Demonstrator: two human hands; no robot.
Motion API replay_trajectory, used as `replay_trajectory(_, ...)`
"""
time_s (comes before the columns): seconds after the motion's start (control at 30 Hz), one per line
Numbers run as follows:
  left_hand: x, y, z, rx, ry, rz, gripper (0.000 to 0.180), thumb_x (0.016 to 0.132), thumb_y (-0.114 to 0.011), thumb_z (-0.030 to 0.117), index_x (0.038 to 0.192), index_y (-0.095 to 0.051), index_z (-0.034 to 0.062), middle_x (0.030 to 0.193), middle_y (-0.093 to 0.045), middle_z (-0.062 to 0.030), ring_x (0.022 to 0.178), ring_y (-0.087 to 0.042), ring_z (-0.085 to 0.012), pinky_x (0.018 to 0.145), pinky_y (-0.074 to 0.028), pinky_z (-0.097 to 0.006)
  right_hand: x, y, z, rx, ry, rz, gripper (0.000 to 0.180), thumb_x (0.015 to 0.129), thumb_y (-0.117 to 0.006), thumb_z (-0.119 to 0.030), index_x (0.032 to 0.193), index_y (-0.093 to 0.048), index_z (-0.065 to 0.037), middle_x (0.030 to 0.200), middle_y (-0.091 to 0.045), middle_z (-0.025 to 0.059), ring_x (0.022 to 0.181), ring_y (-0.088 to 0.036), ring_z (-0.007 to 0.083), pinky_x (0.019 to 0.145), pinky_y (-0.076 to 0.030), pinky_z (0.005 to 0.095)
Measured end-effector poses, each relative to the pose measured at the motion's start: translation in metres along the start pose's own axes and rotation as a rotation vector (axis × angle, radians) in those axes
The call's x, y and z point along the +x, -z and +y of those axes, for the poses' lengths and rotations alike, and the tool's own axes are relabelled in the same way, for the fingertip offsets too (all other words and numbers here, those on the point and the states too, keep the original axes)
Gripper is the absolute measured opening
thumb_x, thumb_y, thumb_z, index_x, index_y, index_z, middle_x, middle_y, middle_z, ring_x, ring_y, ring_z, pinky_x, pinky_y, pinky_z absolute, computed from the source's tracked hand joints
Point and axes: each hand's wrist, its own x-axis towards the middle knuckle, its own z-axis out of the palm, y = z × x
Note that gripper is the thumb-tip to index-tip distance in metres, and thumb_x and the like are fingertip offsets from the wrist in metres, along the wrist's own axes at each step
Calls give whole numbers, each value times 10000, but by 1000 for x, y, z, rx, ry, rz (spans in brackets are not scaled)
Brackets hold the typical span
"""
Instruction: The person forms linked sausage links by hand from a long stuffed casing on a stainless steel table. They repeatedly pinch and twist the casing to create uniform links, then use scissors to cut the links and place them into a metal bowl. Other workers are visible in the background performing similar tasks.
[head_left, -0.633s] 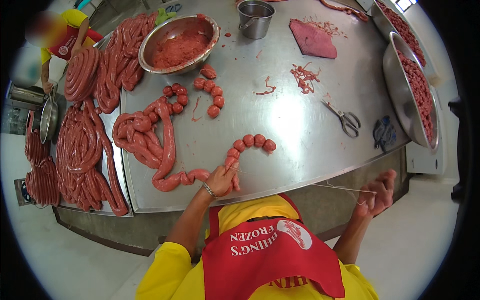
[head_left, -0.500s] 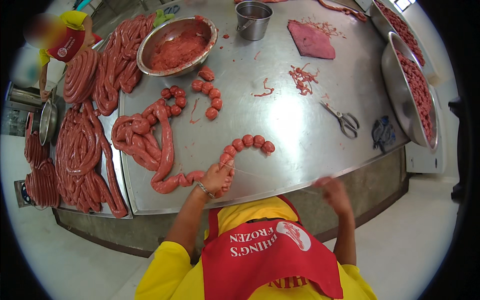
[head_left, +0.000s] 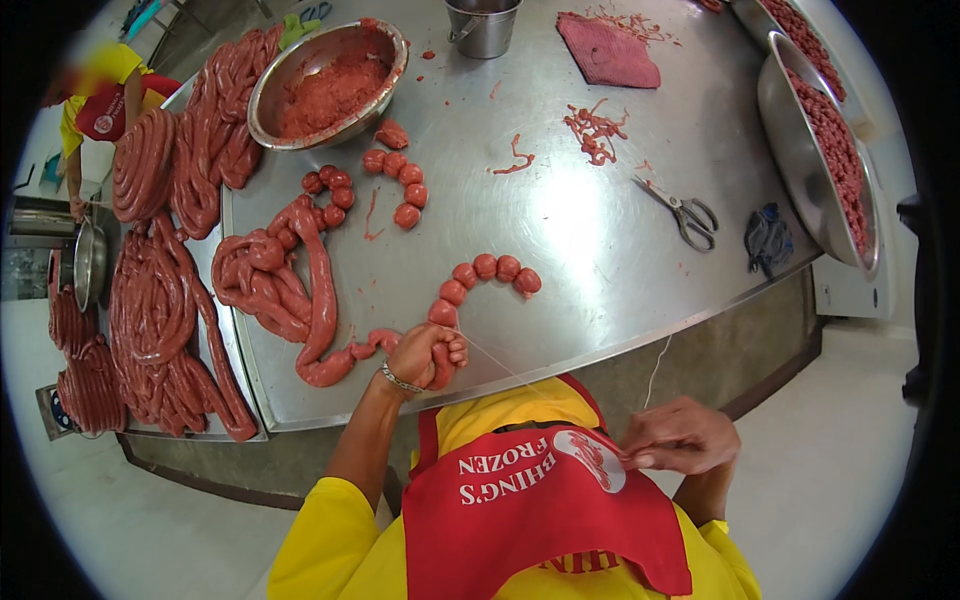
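At the near edge of the steel table (head_left: 600, 260), the left hand (head_left: 425, 355) has its fingers clamped around the sausage rope (head_left: 320, 300) beside a curved row of tied links (head_left: 480, 280). A thin string (head_left: 500, 365) runs from there to the right hand (head_left: 680, 435), pinched between its fingertips just off the table, above the red apron (head_left: 540, 520).

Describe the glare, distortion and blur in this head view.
Head view: broad glare washes the steel table near the scissors; fisheye bends the table edge, corners go black; the left hand on the sausage string is sharp.
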Motion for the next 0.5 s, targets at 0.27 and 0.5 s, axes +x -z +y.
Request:
replay_trajectory(0.27,-6,-5,1,-88,-25,41,144,899,-394,101,756,-405,82,728,-461,-43,689,-457,-168,772,-457,-361,-28,-2,50,-301,-624,225,218,884,-656,-185,778,-646,7,674,-604,46,621,-531,127,568,-423,305)
replay_trajectory(0.5,-12,7,2,-254,21,-39,156,880,-410,123,726,-383,124,687,-431,-21,656,-455,-158,786,-454,-379,-81,-48,157,28,-860,461,228,888,-658,-231,763,-644,-41,651,-575,13,562,-483,89,497,-350,257)
